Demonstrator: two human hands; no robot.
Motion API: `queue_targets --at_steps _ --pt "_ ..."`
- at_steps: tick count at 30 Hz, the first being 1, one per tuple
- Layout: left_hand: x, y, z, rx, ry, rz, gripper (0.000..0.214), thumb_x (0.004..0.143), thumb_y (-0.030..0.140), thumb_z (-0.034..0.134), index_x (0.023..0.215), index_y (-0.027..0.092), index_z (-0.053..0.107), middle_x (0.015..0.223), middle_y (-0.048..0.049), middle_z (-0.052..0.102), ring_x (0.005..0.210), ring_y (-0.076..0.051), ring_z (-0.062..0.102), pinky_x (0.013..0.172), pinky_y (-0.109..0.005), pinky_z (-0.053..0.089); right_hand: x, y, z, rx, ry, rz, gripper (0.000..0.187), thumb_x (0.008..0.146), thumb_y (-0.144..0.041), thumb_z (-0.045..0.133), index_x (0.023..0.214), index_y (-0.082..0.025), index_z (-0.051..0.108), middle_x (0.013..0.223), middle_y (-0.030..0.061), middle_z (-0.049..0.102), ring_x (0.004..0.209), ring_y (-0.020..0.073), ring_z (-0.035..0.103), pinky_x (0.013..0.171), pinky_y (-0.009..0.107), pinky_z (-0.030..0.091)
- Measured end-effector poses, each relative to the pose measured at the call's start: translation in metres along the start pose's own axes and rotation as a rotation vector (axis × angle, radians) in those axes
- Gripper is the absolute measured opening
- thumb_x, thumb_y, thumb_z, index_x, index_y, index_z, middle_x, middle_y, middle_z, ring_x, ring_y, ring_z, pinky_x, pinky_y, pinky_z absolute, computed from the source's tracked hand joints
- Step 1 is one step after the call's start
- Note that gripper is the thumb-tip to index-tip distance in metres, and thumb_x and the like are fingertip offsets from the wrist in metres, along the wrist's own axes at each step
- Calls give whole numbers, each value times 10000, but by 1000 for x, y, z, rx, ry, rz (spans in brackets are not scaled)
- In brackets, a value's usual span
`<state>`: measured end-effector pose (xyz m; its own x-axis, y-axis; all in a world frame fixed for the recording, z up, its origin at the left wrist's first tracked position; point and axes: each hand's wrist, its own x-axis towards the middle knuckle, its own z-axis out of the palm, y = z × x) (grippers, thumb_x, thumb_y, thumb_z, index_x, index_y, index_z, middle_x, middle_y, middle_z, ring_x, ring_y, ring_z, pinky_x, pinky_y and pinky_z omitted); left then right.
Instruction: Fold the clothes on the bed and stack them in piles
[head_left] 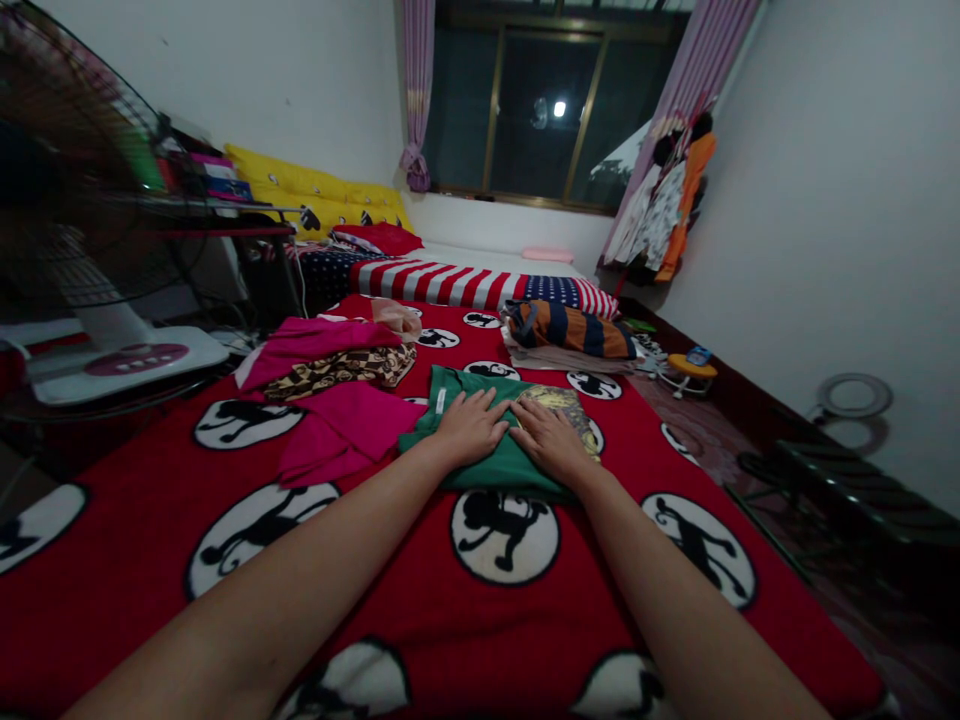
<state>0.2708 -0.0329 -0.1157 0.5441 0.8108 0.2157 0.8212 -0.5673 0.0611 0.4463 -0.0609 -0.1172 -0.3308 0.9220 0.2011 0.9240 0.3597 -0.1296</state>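
A green shirt point(491, 462) with a gold print lies folded on the red blanket point(615, 600) patterned with black figures in white circles. My left hand point(471, 425) rests flat on the shirt's left part, fingers stretched out. Beside it, my right hand point(551, 440) presses flat on the right part, fingers spread over the edge of the print. The two hands almost touch. Neither holds anything.
Pink garments point(345, 425) and a leopard-print cloth point(341, 368) lie left of the shirt. A striped orange-and-navy bundle point(570, 330) sits farther back. A standing fan point(82, 230) is at the left. A stars-and-stripes cover point(465, 282), yellow pillows point(315, 195) and a dark window point(540, 100) lie beyond.
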Motion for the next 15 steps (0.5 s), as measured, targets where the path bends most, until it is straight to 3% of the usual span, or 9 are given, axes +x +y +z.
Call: queue_targets --at_steps 2,5,7,11,13,15 --pt "0 -4 -4 -35 -11 8 553 968 448 326 1472 220 313 1532 -146 288 1394 -282 307 1110 -490 260 0 6 -2 54 22 -28 541 960 -429 388 1450 -203 370 1512 102 341 1397 259 298 1109 532 249" --pt "1 -18 -11 -59 -5 -54 638 948 531 346 1504 249 213 1554 -137 233 1412 -273 268 1113 -489 250 -1 21 -5 159 162 -12 532 922 -376 472 1414 -180 418 1440 112 454 1325 230 415 1086 434 331" --pt "1 -29 -14 -59 -48 -144 659 931 601 308 1494 266 244 1563 -120 209 1425 -293 225 1112 -537 223 -4 30 -7 156 217 93 505 917 -373 479 1384 -183 452 1399 114 500 1286 236 455 1056 429 365" --pt "-1 -43 -12 -106 -151 -229 716 899 688 232 1476 269 299 1575 -93 158 1445 -305 146 1102 -601 191 -9 36 -9 22 150 333 530 933 -460 435 1376 -171 455 1469 135 406 1343 286 374 1033 503 364" --pt "-1 -46 -9 -133 -105 -233 716 898 680 267 1478 260 294 1575 -98 160 1443 -301 156 1106 -592 198 -12 34 -12 -78 201 461 596 916 -489 455 1375 -110 454 1469 184 383 1336 327 368 1013 512 376" --pt "0 -49 -5 -186 6 -245 686 917 616 330 1481 228 284 1568 -118 190 1436 -281 194 1116 -528 241 -14 32 -15 -173 231 582 613 894 -546 461 1259 -67 573 1381 234 462 1254 386 439 956 534 405"
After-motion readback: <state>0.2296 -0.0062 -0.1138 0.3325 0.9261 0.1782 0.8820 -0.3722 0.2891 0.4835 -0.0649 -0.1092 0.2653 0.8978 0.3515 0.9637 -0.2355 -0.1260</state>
